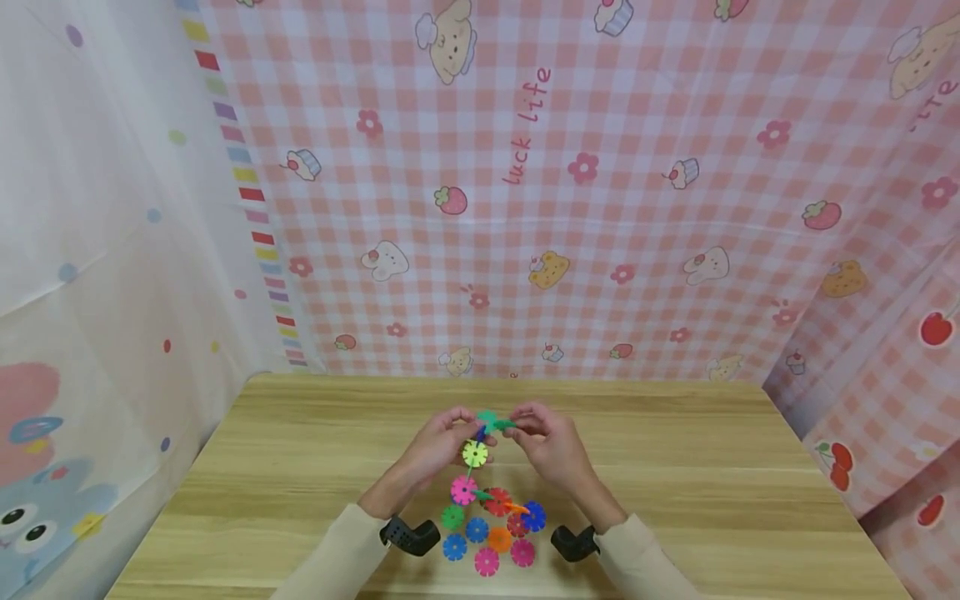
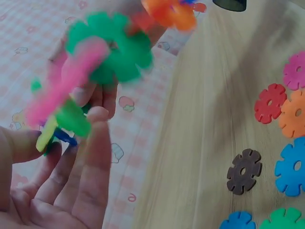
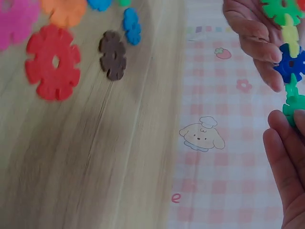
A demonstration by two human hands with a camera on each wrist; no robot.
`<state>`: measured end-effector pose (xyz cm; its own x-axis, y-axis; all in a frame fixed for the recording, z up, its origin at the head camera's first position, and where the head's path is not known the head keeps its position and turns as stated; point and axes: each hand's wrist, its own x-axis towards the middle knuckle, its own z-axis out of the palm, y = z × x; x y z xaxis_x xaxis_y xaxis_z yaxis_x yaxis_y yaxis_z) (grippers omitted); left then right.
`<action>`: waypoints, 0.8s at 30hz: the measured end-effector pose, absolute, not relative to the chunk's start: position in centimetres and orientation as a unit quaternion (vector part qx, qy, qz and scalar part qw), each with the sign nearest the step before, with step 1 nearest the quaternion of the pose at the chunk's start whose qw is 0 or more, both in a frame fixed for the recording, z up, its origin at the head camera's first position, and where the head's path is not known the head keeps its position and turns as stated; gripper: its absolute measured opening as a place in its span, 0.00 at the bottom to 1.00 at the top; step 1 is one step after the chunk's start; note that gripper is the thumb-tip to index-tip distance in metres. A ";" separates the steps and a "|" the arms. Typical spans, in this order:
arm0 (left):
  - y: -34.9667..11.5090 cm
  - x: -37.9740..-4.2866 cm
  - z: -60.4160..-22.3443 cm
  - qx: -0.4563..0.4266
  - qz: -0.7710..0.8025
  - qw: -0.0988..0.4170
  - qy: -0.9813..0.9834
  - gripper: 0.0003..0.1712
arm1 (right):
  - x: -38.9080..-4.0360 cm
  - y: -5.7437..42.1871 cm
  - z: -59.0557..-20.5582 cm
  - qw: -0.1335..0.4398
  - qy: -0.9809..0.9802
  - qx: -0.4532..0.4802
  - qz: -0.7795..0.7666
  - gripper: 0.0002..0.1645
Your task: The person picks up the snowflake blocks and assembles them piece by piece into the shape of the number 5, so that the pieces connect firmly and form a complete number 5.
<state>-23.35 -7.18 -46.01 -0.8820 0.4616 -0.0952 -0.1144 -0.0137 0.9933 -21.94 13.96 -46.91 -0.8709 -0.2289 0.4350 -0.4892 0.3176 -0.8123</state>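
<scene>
A chain of notched plastic discs, slotted together at angles, hangs between the two hands. My left hand (image 1: pixel 435 446) pinches its upper part near a dark blue disc (image 3: pixel 290 63) and a yellow disc (image 1: pixel 475 454). Thumb and fingers of my right hand (image 1: pixel 553 446) pinch a green disc (image 1: pixel 504 425) at the chain's top end, beside a lighter green disc (image 1: pixel 487 418). Below the hands the chain carries on through a pink disc (image 1: pixel 463 490), a red disc (image 1: pixel 497 502) and a blue disc (image 1: pixel 534 517). The left wrist view blurs the chain's near discs.
Several loose discs lie on the wooden table (image 1: pixel 300 483) between the forearms, among them a blue disc (image 1: pixel 454 547), an orange disc (image 1: pixel 499 540), a pink disc (image 1: pixel 487 562) and a brown disc (image 2: pixel 244 171). A patterned curtain (image 1: pixel 510 250) hangs behind the table.
</scene>
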 end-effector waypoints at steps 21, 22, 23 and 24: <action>-7.5 -23.2 -46.0 0.178 0.653 0.212 0.705 0.11 | -21.8 14.0 -47.0 0.205 -0.796 0.333 0.463 0.15; -7.5 -23.2 -46.0 0.178 0.653 0.213 0.705 0.11 | -21.9 14.1 -47.1 0.201 -0.794 0.329 0.470 0.15; -7.5 -23.2 -46.0 0.177 0.653 0.213 0.705 0.11 | -21.8 14.1 -47.1 0.197 -0.792 0.325 0.478 0.15; -7.5 -23.2 -46.0 0.174 0.653 0.214 0.705 0.11 | -21.8 14.1 -47.2 0.192 -0.790 0.321 0.486 0.15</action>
